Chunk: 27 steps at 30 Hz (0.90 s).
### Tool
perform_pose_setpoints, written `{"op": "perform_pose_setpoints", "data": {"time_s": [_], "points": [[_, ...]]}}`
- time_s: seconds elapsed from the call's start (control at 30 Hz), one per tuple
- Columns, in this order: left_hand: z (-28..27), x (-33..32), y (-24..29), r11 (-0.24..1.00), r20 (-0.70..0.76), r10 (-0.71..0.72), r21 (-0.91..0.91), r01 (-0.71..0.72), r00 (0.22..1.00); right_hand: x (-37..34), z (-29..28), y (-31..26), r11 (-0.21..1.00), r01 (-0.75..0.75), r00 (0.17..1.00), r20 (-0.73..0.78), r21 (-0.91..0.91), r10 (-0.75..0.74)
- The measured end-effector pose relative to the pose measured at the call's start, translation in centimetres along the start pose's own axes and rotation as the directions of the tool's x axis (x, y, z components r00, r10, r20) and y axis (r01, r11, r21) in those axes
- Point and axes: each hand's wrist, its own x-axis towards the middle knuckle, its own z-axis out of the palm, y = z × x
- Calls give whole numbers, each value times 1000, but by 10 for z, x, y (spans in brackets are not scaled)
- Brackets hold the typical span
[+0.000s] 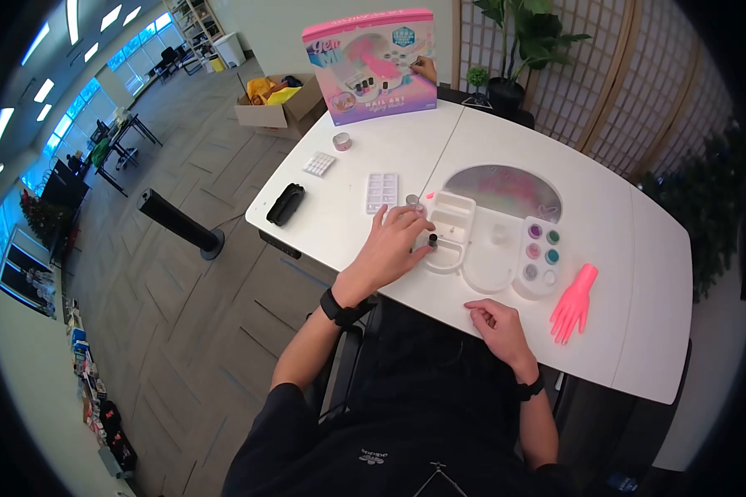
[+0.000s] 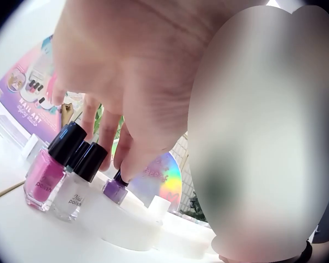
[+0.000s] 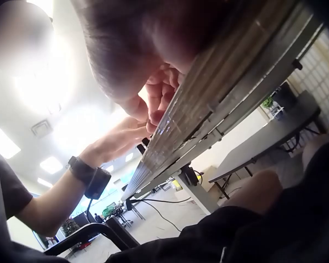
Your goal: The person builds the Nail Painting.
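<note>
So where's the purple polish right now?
In the left wrist view, the purple polish is left of centre, pinched by the left hand, right of the clear polish, at the white tray.

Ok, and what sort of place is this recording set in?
Probably an office or shared workroom: it has rows of ceiling lights, a broad patterned floor and, further back, dark chairs.

The person is wearing a black short-sleeved T-shirt [image 1: 307, 443] bearing a small pale logo [image 1: 373, 458] with lettering, plus dark shorts [image 3: 274, 219]. Black bands are circling the left wrist [image 1: 340, 310] and right wrist [image 1: 531, 386], the left carrying a boxy black device [image 3: 98, 183].
</note>
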Motion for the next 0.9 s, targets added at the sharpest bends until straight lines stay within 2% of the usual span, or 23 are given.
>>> {"op": "perform_pose_setpoints", "data": {"time_s": [0.1,0.13,0.23,0.33,0.47,0.57,0.77,0.9], "points": [[-21,-1,-6,978,42,-105,-177,111,994,0,-1,1,1000,-11,1000,3,-10,11],[-28,-3,-6,983,11,-99,-155,99,995,0,-1,2,1000,-9,1000,2,-15,9],[-31,-17,-28,960,49,-193,-199,199,980,0,0,3,1000,16,1000,-6,14,-16],[-24,-25,-36,945,48,-213,-244,218,976,1,-1,1,999,-4,1000,-6,46,4],[-28,-28,-17,905,109,-249,-329,271,962,1,-1,4,996,-43,999,5,80,43],[-24,-29,-19,920,151,-239,-282,273,959,2,-2,4,995,-44,999,4,85,43],[-10,-32,-35,913,141,-190,-337,228,972,2,-1,5,996,-39,999,-2,75,40],[-17,-30,-34,904,155,-203,-349,246,967,2,-1,6,996,-37,999,-2,76,37]]}}
